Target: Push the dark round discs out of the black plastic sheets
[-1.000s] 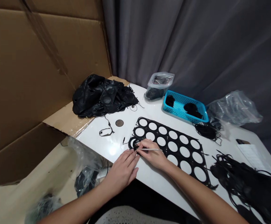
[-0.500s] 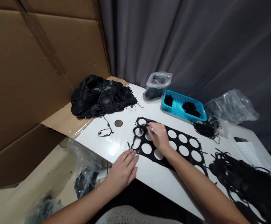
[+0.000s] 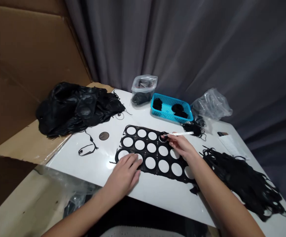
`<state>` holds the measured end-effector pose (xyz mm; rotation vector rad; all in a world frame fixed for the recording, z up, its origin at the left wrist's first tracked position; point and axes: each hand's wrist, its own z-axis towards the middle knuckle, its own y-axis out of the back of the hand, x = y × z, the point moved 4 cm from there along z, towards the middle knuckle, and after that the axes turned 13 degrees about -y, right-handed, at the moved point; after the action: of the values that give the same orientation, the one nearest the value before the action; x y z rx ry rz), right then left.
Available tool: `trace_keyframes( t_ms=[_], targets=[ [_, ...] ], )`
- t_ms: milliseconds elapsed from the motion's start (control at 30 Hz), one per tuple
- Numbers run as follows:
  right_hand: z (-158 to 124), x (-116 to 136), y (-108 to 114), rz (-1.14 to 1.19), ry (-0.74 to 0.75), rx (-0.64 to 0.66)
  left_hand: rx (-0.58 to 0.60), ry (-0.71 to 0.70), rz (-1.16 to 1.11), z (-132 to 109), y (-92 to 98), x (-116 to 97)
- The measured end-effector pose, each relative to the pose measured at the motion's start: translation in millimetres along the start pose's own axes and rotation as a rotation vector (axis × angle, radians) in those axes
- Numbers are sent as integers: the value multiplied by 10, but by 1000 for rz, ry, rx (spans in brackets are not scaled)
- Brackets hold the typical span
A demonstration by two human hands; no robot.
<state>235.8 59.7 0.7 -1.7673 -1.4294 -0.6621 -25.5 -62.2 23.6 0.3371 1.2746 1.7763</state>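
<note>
Head view, item: right hand (image 3: pixel 181 147), moved across to the top row's end hole, fingers pinched on a white stick (image 3: pixel 179 134) at a black ring (image 3: pixel 163 137); left hand (image 3: pixel 123 174), fingers open, lay flat on the black perforated sheet (image 3: pixel 145 146).

Left hand (image 3: pixel 123 174) palm down, fingers slightly spread. Right hand (image 3: pixel 179 144) further forward, thumb and fingertips (image 3: pixel 170 137) pinched. Left forearm (image 3: pixel 83 210) and right forearm (image 3: pixel 222 194) angled inward.
</note>
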Motion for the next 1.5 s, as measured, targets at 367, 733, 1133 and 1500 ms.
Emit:
trace_keyframes(
  t_ms=[367, 733, 1133, 1500],
  targets=[
    [-240, -93, -142, 263, -101, 209, 159, 84, -404, 347, -153, 231],
    [-672, 265, -465, 90, -60, 473, 278, 109, -1349, 1573, -183, 430],
    [-464, 246, 115, 301, -20, 227, 389, 17, -390, 1251, -275, 767],
    [-402, 83, 139, 201, -81, 276, 314, 42, -447, 1225, -376, 665]
  ],
)
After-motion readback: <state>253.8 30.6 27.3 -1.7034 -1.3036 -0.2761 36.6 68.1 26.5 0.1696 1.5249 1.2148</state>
